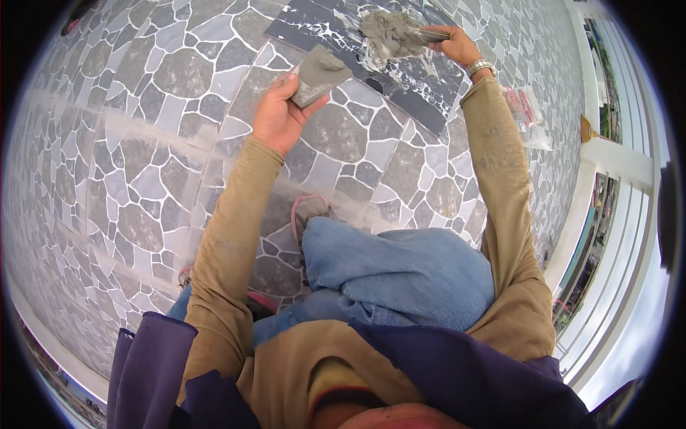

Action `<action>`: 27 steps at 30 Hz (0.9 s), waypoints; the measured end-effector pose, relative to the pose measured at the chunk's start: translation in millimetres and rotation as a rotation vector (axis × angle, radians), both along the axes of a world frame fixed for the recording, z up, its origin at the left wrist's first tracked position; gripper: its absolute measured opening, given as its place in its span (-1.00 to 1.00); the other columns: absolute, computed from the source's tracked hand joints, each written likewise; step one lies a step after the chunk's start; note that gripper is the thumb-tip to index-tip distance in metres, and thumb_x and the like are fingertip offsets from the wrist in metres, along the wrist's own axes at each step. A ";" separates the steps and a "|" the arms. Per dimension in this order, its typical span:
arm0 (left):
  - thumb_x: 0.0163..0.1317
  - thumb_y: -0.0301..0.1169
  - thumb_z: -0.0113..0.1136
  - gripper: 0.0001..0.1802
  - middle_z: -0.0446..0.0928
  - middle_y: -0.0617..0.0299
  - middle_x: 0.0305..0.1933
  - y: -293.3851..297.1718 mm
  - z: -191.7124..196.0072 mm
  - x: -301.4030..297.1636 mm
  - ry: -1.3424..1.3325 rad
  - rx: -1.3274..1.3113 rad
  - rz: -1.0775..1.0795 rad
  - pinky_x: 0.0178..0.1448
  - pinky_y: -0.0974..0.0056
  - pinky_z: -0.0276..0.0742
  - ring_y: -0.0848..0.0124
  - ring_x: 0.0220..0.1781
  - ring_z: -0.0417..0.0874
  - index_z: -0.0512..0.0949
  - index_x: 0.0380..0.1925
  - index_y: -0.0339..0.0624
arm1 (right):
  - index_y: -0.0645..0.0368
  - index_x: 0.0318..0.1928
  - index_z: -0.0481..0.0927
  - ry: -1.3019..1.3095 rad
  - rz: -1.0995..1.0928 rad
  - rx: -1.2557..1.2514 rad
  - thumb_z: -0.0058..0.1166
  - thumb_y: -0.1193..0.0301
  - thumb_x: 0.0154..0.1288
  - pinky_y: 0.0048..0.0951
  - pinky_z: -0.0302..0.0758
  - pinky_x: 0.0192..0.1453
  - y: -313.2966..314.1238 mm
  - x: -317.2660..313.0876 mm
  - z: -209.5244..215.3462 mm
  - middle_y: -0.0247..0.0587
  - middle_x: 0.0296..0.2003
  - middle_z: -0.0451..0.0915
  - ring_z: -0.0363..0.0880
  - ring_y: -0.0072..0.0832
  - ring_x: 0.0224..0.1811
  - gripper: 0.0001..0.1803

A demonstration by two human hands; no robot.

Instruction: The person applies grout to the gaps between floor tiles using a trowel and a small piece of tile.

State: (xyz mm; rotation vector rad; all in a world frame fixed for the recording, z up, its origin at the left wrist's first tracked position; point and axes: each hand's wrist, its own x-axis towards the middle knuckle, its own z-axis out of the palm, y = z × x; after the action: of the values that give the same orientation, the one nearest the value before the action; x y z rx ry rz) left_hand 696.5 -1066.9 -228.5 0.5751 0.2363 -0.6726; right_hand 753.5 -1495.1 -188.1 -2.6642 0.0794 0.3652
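Observation:
My left hand (277, 114) holds a small flat grey piece of tile (319, 74) with a dab of grey mortar on its top. My right hand (457, 45), a metal watch on its wrist, grips a trowel (427, 35) whose blade is loaded with a lump of wet grey mortar (386, 32). The trowel is over a dark marbled tile (371, 61) that lies on the stone-pattern floor (143, 143), smeared with mortar. Both arms wear tan long sleeves.
I am crouched, with my blue-jeaned knee (400, 268) and a pink sandal (309, 211) below the hands. A clear plastic bag (527, 114) lies on the floor at the right. A white railing (614, 157) runs along the right edge.

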 end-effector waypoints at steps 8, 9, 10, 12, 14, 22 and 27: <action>0.57 -0.42 -0.16 -0.60 0.45 -0.07 0.27 -104.5 5.4 68.6 0.121 -0.092 -0.140 0.23 -0.04 0.74 0.05 0.28 0.58 0.30 0.30 -0.38 | 0.25 0.17 0.66 -0.398 -0.415 1.060 0.32 0.69 0.19 -0.50 0.51 -0.15 58.4 -50.5 43.1 -0.28 -0.12 0.73 0.62 -0.56 -0.18 -0.51; 0.56 -0.42 -0.17 -0.60 0.44 -0.09 0.27 -114.5 10.4 78.3 0.081 -0.078 -0.155 0.23 -0.05 0.75 0.04 0.28 0.58 0.31 0.29 -0.39 | 0.25 0.17 0.66 -0.441 -0.425 1.122 0.31 0.70 0.19 -0.49 0.52 -0.14 67.5 -53.1 45.3 -0.27 -0.12 0.73 0.63 -0.56 -0.17 -0.51; 0.56 -0.42 -0.17 -0.60 0.44 -0.10 0.28 -124.2 15.0 83.8 0.042 -0.068 -0.177 0.22 -0.05 0.75 0.02 0.27 0.58 0.32 0.29 -0.40 | 0.27 0.17 0.65 -0.447 -0.413 1.084 0.32 0.69 0.21 -0.48 0.55 -0.06 72.4 -58.5 49.1 -0.26 -0.08 0.74 0.65 -0.55 -0.14 -0.52; 0.58 -0.40 -0.19 -0.59 0.42 -0.10 0.30 -132.3 24.3 85.8 -0.024 -0.074 -0.193 0.28 -0.05 0.71 0.04 0.32 0.54 0.30 0.30 -0.43 | 0.28 0.17 0.65 -0.511 -0.391 0.990 0.31 0.67 0.22 -0.47 0.56 -0.01 79.3 -65.1 47.7 -0.25 -0.05 0.73 0.65 -0.56 -0.13 -0.53; 0.60 -0.38 -0.21 -0.57 0.40 -0.06 0.33 -131.1 30.7 82.6 -0.113 -0.106 -0.206 0.34 -0.08 0.66 0.08 0.36 0.50 0.26 0.33 -0.43 | 0.16 0.17 0.68 -0.573 -0.357 0.788 0.30 0.64 0.25 -0.43 0.55 0.15 85.4 -70.4 48.8 -0.27 -0.01 0.74 0.65 -0.50 -0.04 -0.54; 0.59 -0.40 -0.18 -0.57 0.43 -0.02 0.32 -103.7 30.7 66.6 -0.218 -0.069 -0.091 0.29 -0.09 0.69 0.10 0.32 0.55 0.25 0.38 -0.30 | -0.09 0.11 0.72 -0.807 -0.040 0.104 0.21 0.69 0.16 -0.38 0.52 0.24 101.2 -60.4 37.4 -0.33 0.03 0.74 0.59 -0.32 0.09 -0.47; 0.61 -0.36 -0.19 -0.56 0.43 0.01 0.34 -93.6 32.8 62.0 -0.218 -0.035 -0.096 0.33 -0.08 0.67 0.13 0.34 0.54 0.25 0.39 -0.29 | -0.17 0.08 0.73 -0.831 0.146 -0.229 0.13 0.69 0.08 -0.30 0.53 0.20 73.4 -44.0 34.9 -0.43 0.01 0.75 0.57 -0.25 0.04 -0.42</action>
State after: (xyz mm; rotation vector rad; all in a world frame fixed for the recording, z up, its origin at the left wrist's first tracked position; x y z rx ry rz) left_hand 758.5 -1160.5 -195.8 0.6235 -0.0065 -0.6996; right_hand 709.5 -1421.8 -153.2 -2.8247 -0.3475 -0.7579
